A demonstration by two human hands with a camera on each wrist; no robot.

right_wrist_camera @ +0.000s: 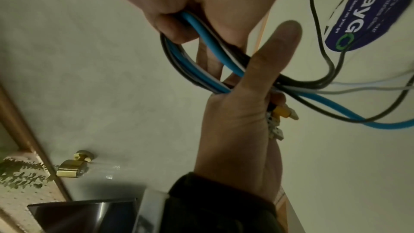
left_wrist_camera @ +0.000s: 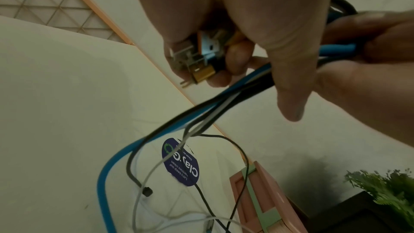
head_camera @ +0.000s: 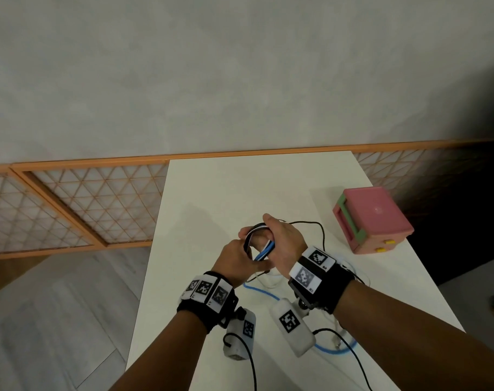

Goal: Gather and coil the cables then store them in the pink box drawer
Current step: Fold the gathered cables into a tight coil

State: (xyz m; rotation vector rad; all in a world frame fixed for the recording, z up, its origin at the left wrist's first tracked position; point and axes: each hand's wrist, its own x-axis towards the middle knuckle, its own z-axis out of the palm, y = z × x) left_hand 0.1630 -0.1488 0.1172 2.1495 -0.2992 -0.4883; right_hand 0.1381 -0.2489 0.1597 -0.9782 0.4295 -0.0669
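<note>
Both hands grip the cables; left hand curls round the plugs, right hand round the loop; feed slack evenly; pink box sits beyond the right fingers.

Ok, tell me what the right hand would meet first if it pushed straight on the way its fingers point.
Probably nothing but bare table. In the head view the right hand, gripping the cable coil, points up and left, away from the pink box. The wall lies beyond; depth is unclear.

Both hands raised close together, left hand & right hand w/ fingers curled, gripping.
</note>
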